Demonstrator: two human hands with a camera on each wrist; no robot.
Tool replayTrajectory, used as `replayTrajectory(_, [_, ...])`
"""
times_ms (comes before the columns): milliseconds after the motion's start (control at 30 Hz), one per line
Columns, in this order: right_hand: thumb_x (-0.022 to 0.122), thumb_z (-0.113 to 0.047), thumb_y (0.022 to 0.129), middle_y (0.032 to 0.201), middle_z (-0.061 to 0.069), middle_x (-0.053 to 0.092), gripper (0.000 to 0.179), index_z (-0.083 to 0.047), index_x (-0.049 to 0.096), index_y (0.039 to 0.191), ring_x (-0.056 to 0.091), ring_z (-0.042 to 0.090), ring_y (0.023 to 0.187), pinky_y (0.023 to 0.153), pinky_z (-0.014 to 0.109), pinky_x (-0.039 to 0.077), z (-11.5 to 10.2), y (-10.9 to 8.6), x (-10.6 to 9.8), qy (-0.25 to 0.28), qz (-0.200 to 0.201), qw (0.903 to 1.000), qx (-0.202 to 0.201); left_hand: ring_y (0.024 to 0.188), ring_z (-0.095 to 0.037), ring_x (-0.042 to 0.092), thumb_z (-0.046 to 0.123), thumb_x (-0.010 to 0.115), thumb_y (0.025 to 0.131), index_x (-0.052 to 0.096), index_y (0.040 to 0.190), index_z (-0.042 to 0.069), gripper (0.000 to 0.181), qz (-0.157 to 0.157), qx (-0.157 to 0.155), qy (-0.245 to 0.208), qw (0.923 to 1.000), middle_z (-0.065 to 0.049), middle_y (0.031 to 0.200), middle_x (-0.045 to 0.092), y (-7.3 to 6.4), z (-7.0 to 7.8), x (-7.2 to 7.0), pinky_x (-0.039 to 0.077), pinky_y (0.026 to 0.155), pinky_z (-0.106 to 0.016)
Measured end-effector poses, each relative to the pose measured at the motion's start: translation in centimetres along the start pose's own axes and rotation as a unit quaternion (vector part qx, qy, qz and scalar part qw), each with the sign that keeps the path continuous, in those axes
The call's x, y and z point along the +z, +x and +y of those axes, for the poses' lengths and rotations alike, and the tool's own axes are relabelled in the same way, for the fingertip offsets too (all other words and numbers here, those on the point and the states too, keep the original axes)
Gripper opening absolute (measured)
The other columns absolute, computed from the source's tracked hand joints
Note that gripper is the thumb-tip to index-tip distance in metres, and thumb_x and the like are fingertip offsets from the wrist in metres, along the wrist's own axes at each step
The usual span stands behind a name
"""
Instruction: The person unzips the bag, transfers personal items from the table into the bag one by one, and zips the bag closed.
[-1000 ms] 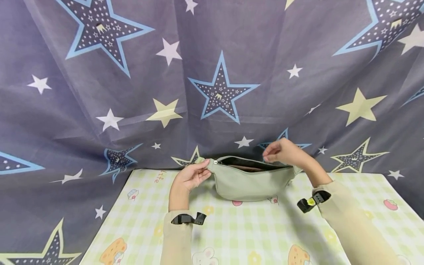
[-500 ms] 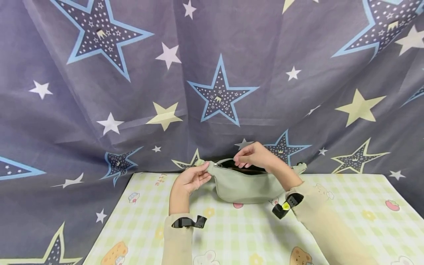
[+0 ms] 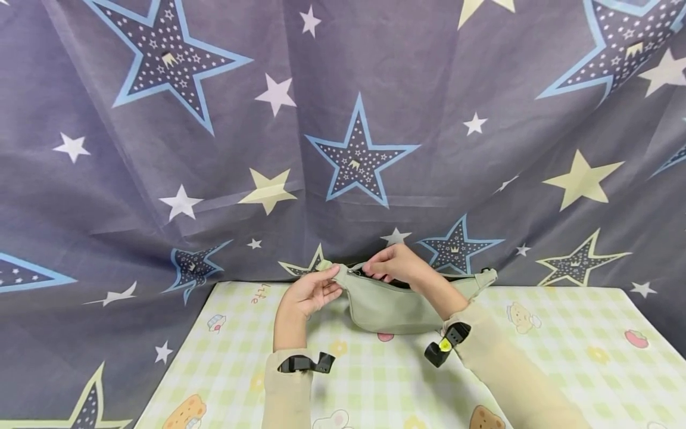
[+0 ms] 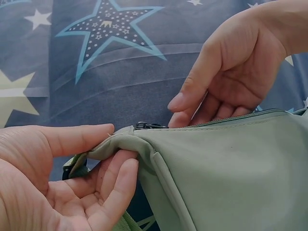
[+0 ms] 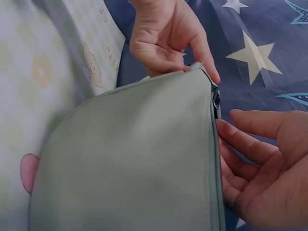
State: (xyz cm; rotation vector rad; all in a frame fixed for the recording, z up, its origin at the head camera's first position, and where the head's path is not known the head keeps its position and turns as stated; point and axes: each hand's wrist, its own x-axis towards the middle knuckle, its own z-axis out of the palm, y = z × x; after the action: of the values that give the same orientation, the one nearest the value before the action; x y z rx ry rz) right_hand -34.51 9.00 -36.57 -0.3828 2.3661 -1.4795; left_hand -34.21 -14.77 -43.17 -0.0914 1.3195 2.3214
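A pale green waist bag (image 3: 386, 310) stands on the table with its top zipper undone and a dark inside showing. My left hand (image 3: 311, 293) pinches the bag's left end, thumb on top and fingers underneath. My right hand (image 3: 402, 265) reaches over the opening from the right, with its fingertips at the bag's rim close to the zipper slider (image 4: 148, 126). In the right wrist view, this hand's thumb and index finger are apart, and the slider lies just beyond them. Some right fingers are hidden behind the bag's front wall.
The table (image 3: 214, 357) wears a green checked cloth with cartoon prints. Right behind the bag hangs a dark star-patterned curtain (image 3: 429, 107). A strap end with a buckle (image 3: 485, 274) sticks out at the bag's right.
My right hand has moved left along the opening, from the bag's right end to near the zipper slider at the left. The left hand keeps its grip in the same place.
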Motion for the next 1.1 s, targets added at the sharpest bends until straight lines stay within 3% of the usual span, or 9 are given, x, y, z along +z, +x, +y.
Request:
replayTrajectory(300, [0.075, -0.019, 0.093, 0.102, 0.008, 0.078, 0.016, -0.005, 0.081, 0.099, 0.069, 0.016, 0.093, 0.084, 0.032, 0.059, -0.3, -0.1, 1.4, -0.034, 0.018, 0.9993, 0.001, 0.077, -0.009, 0.069, 0.011, 0.05, 0.107, 0.072, 0.088, 0.016, 0.029, -0.007, -0.002, 0.005, 1.0, 0.003, 0.082, 0.072, 0.0, 0.0, 0.0, 0.059, 0.075, -0.02])
replayTrajectory(633, [0.075, -0.014, 0.093, 0.095, 0.007, 0.076, 0.012, -0.002, 0.078, 0.095, 0.065, 0.015, 0.087, 0.074, 0.026, 0.054, -0.6, 0.2, 2.1, -0.028, 0.029, 0.9992, -0.007, 0.079, -0.01, 0.067, 0.012, 0.051, 0.106, 0.07, 0.089, 0.016, 0.026, 0.014, -0.002, -0.001, 0.9999, 0.003, 0.083, 0.071, 0.0, 0.0, 0.3, 0.059, 0.076, -0.022])
replayTrajectory(867, [0.075, -0.011, 0.093, 0.081, 0.005, 0.072, 0.012, 0.0, 0.078, 0.094, 0.06, 0.015, 0.07, 0.063, 0.025, 0.052, -1.2, 0.1, 1.8, -0.006, 0.045, 0.9989, -0.006, 0.077, -0.01, 0.067, 0.011, 0.052, 0.106, 0.07, 0.089, 0.016, 0.025, 0.015, 0.002, -0.005, 0.9999, 0.002, 0.082, 0.071, 0.3, -0.1, 0.7, 0.059, 0.075, -0.022])
replayTrajectory(1100, [0.073, -0.009, 0.093, 0.082, 0.005, 0.075, 0.012, 0.0, 0.079, 0.097, 0.064, 0.014, 0.07, 0.062, 0.025, 0.056, -1.4, 0.6, 1.3, -0.024, 0.037, 0.999, -0.002, 0.074, -0.011, 0.063, 0.01, 0.051, 0.106, 0.067, 0.089, 0.016, 0.024, 0.017, -0.001, -0.016, 0.9997, 0.001, 0.079, 0.067, 0.2, -0.1, 0.4, 0.06, 0.074, -0.022])
